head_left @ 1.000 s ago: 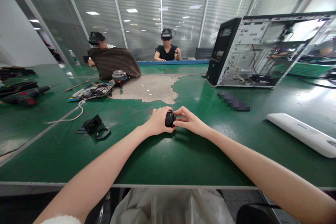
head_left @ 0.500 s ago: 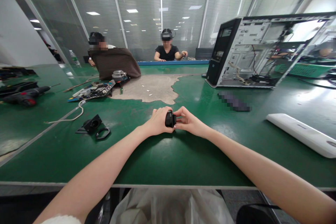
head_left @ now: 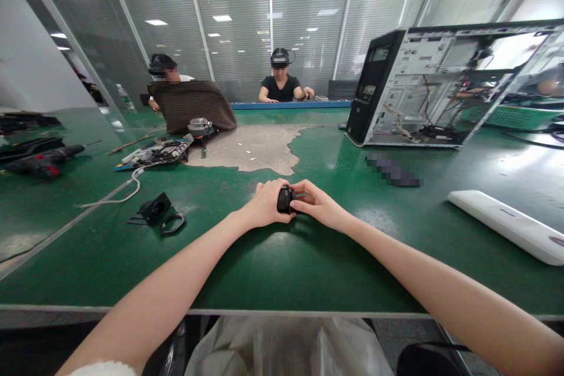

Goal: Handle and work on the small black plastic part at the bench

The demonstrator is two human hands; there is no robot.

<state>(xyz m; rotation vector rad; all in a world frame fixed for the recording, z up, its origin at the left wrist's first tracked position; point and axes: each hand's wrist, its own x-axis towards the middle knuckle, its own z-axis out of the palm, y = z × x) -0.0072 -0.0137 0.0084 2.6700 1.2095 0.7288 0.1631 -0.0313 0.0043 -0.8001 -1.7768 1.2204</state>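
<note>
Between my two hands, just above the green tabletop [head_left: 282, 270], is a small black part [head_left: 284, 200] with a thick, blocky body. My left hand [head_left: 265, 204] is wrapped round its left side, thumb below and fingers over the top. On its right side my right hand [head_left: 315, 204] pinches the part with thumb and fingertips. The fingers cover much of it, so its exact kind is unclear. To the left lie a black bracket-like piece with a round opening [head_left: 155, 209] and a black angular ring [head_left: 173, 224].
An open computer case [head_left: 423, 88] stands at the right. A white oblong device [head_left: 506, 223] and a blurred-out dark flat object [head_left: 393, 170] lie nearer. Circuit boards [head_left: 154, 153], a white cable [head_left: 132, 191] and a power drill [head_left: 48, 161] are at left. Two people sit across the table.
My right thumb and fingers have shifted slightly left and closed further round the right end of the black part. My left hand holds its place.
</note>
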